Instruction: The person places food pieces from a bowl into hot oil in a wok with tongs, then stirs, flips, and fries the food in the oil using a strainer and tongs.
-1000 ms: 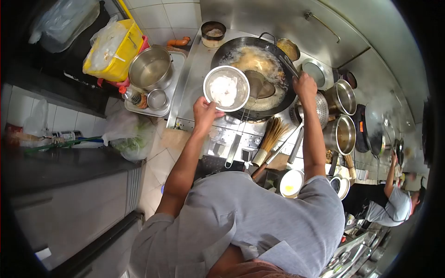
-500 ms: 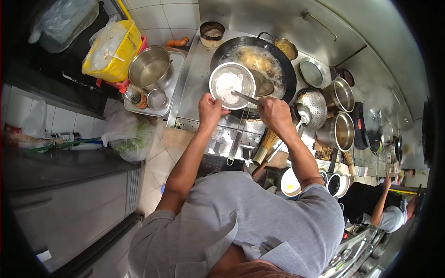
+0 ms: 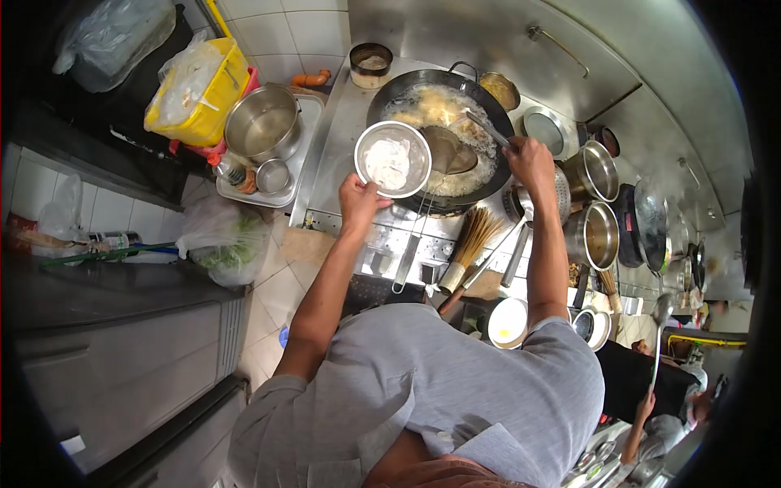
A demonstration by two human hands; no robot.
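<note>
My left hand (image 3: 360, 202) grips the rim of a small metal bowl (image 3: 419, 145), which holds white coated pieces (image 3: 386, 165). The bowl hangs over the near left edge of a black wok (image 3: 495, 102). Held in my right hand (image 3: 533, 167), metal tongs (image 3: 490, 130) reach over the wok's right side. Golden pieces (image 3: 443, 104) float among bubbles in the oil. A round skimmer (image 3: 443, 150) lies in the oil, its long handle (image 3: 407, 264) pointing toward me. Whether the tongs' tips hold anything, I cannot tell.
A bamboo brush (image 3: 468, 248), a ladle (image 3: 527, 211) and a perforated strainer (image 3: 561, 193) lie right of the wok. Two steel pots (image 3: 600, 169) stand beyond. On the left, a tray (image 3: 281, 195) carries a large pot (image 3: 262, 122). A co-worker at far right holds a ladle (image 3: 661, 325).
My right hand has moved right with the tongs, out of the bowl and over the wok. The bowl has shifted slightly left and down. The co-worker's ladle has come into view.
</note>
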